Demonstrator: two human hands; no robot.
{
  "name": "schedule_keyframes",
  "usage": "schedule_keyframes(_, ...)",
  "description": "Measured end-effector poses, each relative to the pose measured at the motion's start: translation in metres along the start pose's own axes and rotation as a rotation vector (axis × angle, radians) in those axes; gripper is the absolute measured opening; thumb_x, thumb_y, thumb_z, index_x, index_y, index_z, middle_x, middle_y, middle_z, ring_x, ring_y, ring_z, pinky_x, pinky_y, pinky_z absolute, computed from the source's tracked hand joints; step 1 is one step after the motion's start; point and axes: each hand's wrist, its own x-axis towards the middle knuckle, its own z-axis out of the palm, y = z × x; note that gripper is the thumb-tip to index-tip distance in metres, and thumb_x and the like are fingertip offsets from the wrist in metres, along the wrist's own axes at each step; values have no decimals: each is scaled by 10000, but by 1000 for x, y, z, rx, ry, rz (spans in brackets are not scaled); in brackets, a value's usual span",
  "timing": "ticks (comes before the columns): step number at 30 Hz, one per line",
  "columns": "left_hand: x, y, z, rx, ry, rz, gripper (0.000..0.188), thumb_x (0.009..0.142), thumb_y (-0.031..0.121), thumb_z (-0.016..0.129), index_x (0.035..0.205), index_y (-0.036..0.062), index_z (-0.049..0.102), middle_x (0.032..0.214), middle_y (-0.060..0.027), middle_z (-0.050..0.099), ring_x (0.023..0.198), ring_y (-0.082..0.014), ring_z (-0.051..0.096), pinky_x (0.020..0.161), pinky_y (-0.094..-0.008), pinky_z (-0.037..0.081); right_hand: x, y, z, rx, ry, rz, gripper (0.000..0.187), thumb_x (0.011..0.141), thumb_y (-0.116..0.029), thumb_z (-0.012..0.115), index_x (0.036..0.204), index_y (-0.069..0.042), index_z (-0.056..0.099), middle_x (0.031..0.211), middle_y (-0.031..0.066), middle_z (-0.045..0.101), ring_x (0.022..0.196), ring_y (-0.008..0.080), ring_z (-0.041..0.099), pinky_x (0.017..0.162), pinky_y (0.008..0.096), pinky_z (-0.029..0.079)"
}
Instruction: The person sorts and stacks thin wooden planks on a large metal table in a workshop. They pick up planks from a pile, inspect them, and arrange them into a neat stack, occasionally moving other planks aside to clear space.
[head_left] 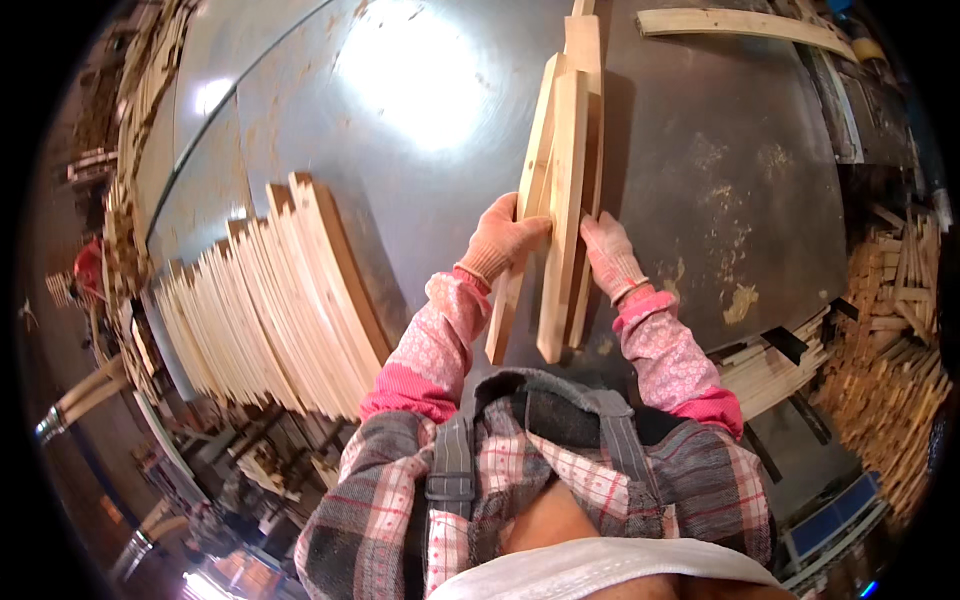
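Several long pale wooden strips point(566, 200) stand bunched in front of me over a grey metal tabletop point(430, 190), running away from my body. My left hand point(505, 236), in a light work glove, is closed round the left side of the bunch, its thumb across a strip. On the opposite side my right hand point(609, 250), gloved as well, grips the strips; some of its fingers are hidden behind the wood. The strips' near ends point toward my apron and spread slightly apart.
To the left, a row of wooden strips point(270, 300) lies side by side on the table. One more strip point(745, 26) rests at the far right. Beyond the table's right edge are stacked wood pieces point(885, 370) and strips point(775, 365). Sawdust point(740, 303) marks the tabletop.
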Motion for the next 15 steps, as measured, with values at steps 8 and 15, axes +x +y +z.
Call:
schedule_keyframes(8, -78, -154, -39, -792, -297, -51, 403, 905, 119, 672, 1273, -22, 588, 1100, -105, 696, 988, -208, 681, 896, -378, 580, -144, 71, 88, 31, -105, -203, 643, 959, -412, 706, 1374, 51, 546, 1264, 129, 655, 1157, 221, 602, 1038, 348, 469)
schedule_keyframes(15, -182, -242, -84, -748, -327, -74, 526, 890, 73, 644, 1396, -11, 529, 1160, -82, 669, 1027, -188, 643, 911, -367, 553, -134, 87, 127, -42, -17, -112, 596, 853, -337, 787, 1206, 106, 602, 1109, 231, 712, 995, 296, 710, 874, 375, 568)
